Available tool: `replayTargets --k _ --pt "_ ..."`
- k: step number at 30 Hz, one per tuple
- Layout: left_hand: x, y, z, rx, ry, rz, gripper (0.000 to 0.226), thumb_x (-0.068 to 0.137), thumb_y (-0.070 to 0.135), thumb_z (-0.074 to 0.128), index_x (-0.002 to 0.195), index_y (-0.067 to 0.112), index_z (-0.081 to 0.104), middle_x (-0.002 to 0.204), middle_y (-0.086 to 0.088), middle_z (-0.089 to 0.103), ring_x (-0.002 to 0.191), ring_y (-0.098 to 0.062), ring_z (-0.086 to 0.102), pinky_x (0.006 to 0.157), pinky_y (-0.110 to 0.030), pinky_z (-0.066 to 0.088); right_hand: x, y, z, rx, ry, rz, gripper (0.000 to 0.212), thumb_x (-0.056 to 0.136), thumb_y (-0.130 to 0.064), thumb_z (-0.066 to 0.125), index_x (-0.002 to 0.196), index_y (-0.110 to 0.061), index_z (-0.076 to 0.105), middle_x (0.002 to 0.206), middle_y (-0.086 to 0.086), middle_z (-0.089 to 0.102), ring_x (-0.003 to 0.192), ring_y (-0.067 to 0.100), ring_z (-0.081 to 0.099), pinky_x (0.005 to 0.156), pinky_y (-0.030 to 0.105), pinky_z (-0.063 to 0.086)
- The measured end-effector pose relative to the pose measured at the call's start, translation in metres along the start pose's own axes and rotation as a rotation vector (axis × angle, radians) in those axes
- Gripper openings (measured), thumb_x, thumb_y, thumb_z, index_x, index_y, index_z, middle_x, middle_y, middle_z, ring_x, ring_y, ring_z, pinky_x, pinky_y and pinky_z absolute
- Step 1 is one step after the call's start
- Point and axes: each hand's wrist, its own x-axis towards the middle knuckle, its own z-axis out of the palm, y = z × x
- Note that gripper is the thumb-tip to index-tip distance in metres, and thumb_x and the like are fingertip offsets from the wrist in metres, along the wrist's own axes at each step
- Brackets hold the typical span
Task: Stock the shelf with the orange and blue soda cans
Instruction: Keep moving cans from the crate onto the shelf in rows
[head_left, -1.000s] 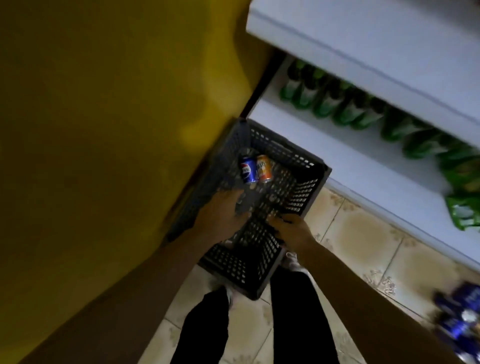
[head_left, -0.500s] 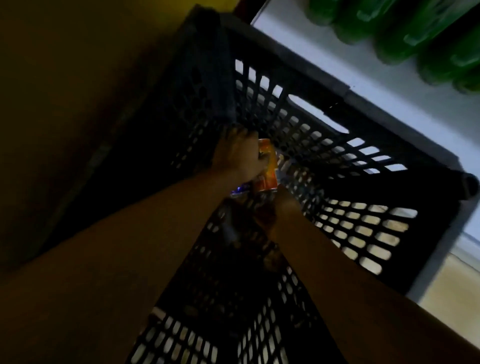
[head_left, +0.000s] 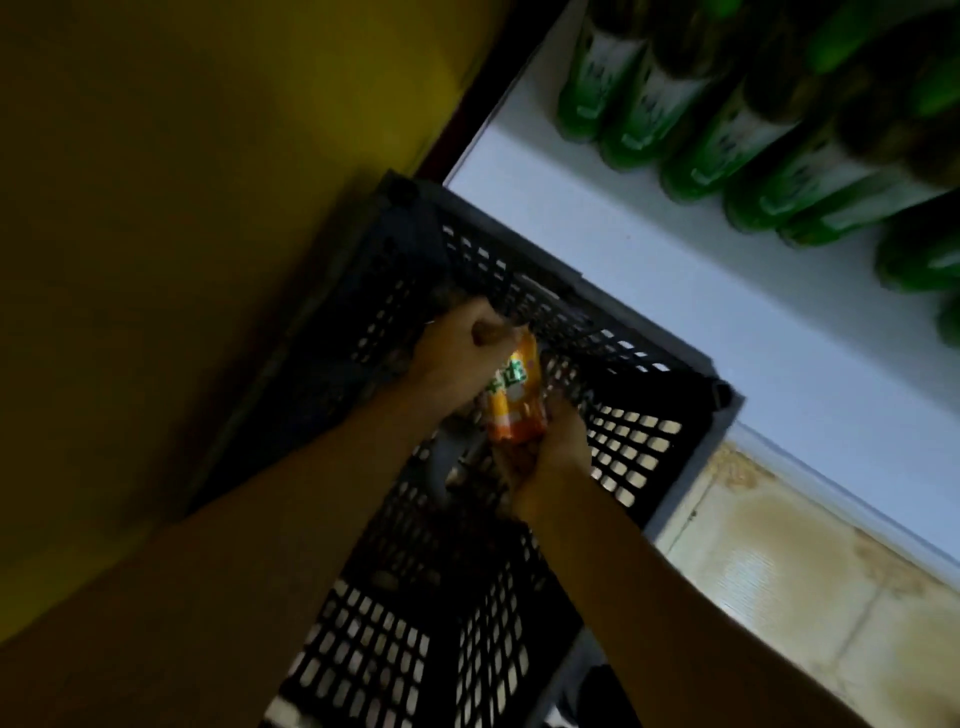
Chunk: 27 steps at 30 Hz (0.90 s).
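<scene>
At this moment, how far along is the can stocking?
Early. Done: nothing visible; no orange or blue can stands on the white shelf, only green bottles. In hand: the orange can is held over the black crate between the left hand and right hand. Left: shelving it; the blue can is not visible.

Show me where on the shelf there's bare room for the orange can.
Bare room: the white shelf strip between the crate rim and the green bottles. Crowded: the bottle row behind it. The orange can sits between both hands, over the crate.
</scene>
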Motion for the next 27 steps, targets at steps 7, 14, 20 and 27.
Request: replayTargets --k 7,14,20,27 --pt "-0.145 0.105 -0.066 -0.38 -0.03 -0.236 0.02 0.086 0.006 0.067 0.071 0.019 0.065 0.065 0.006 0.066 0.074 -0.015 0.061 0.074 -0.031 0.051 -0.191 -0.021 -0.064 -0.49 -0.285 -0.1 0.039 0.08 -0.011 0.075 0.112 -0.023 0.058 0.105 -0.001 0.066 0.101 0.022 0.064 0.071 0.029 0.053" --pt "-0.274 0.193 -0.09 -0.305 -0.051 -0.155 0.023 0.089 -0.002 0.058 0.1 0.014 0.069 0.086 0.0 0.067 0.071 0.0 0.064 0.066 -0.012 0.051 -0.315 -0.019 -0.133 -0.592 -0.358 -0.098 0.05 0.074 0.002 0.076 0.113 -0.018 0.053 0.096 0.001 0.064 0.075 0.013 0.065 0.057 0.027 0.055" --pt "-0.394 0.256 -0.099 -0.337 -0.084 -0.062 0.03 0.09 -0.001 0.056 0.114 0.014 0.066 0.108 -0.004 0.065 0.097 -0.013 0.063 0.08 -0.019 0.053 -0.422 -0.003 -0.193 -0.675 -0.429 -0.231 0.035 0.079 -0.008 0.076 0.105 -0.021 0.057 0.09 -0.002 0.064 0.072 0.007 0.064 0.058 0.022 0.05" --pt "-0.546 0.278 -0.114 -0.644 -0.012 -0.02 0.049 0.095 0.022 0.056 0.14 0.029 0.036 0.113 0.009 0.053 0.093 0.004 0.055 0.067 -0.011 0.052 -0.515 0.034 -0.273 -0.746 -0.44 -0.491 0.052 0.069 -0.027 0.084 0.114 -0.014 0.061 0.115 0.007 0.067 0.101 0.02 0.065 0.085 0.032 0.054"
